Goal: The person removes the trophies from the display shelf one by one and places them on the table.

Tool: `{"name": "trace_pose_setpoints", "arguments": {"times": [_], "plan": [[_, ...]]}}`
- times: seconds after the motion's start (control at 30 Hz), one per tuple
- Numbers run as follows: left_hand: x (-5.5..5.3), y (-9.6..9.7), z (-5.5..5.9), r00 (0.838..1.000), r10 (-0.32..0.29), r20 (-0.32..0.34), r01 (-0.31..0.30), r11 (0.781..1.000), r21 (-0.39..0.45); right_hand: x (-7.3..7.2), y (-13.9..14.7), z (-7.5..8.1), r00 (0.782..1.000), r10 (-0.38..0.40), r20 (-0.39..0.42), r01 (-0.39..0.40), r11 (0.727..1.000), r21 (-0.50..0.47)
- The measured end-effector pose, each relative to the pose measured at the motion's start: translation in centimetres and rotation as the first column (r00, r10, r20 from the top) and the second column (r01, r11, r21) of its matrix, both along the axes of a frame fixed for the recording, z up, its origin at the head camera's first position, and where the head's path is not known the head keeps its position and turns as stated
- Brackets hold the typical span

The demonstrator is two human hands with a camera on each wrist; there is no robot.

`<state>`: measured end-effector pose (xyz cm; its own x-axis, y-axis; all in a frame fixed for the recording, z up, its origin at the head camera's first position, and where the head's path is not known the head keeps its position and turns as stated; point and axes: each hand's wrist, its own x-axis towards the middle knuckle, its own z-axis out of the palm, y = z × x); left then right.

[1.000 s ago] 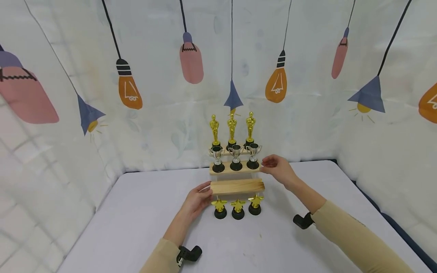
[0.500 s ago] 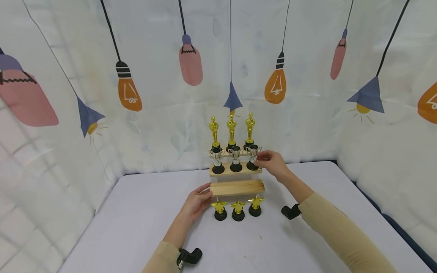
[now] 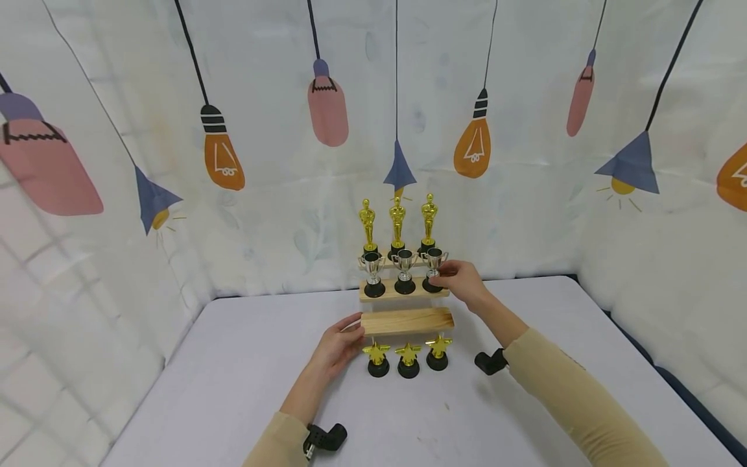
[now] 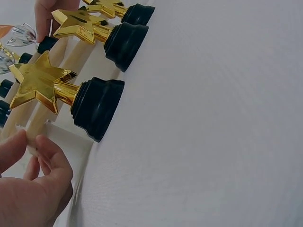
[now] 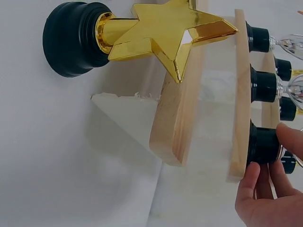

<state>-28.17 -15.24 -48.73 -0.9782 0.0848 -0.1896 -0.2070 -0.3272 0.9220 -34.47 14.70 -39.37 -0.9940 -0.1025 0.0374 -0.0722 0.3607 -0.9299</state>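
While a plank is pinched by left fingers, the rightmost cup, upright, axis vertical, is newly grasped by right fingers.

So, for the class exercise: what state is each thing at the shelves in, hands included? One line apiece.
Silver cups: three, upright on the middle shelf
Rightmost cup: upright, held by its base
Golden figures: three, upright behind the cups
Star trophies: three, upright on the table
Front shelf: held at its left end
Left hand: pinching the front shelf
Right hand: pinching the rightmost cup
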Motion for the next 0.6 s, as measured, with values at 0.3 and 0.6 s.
{"name": "trace_pose_setpoints", "arguments": {"times": [0.3, 0.6], "plan": [[-0.05, 0.10, -0.15, 1.000, -0.001, -0.013, 0.001, 1.000, 0.009, 0.03, 0.08, -0.22, 1.000, 0.014, 0.004, -0.014, 1.000, 0.003], [0.08, 0.08, -0.21, 0.999, -0.007, -0.031, 0.007, 1.000, -0.016, 0.68, 0.13, 0.12, 1.000, 0.012, 0.010, -0.012, 1.000, 0.008]]}}
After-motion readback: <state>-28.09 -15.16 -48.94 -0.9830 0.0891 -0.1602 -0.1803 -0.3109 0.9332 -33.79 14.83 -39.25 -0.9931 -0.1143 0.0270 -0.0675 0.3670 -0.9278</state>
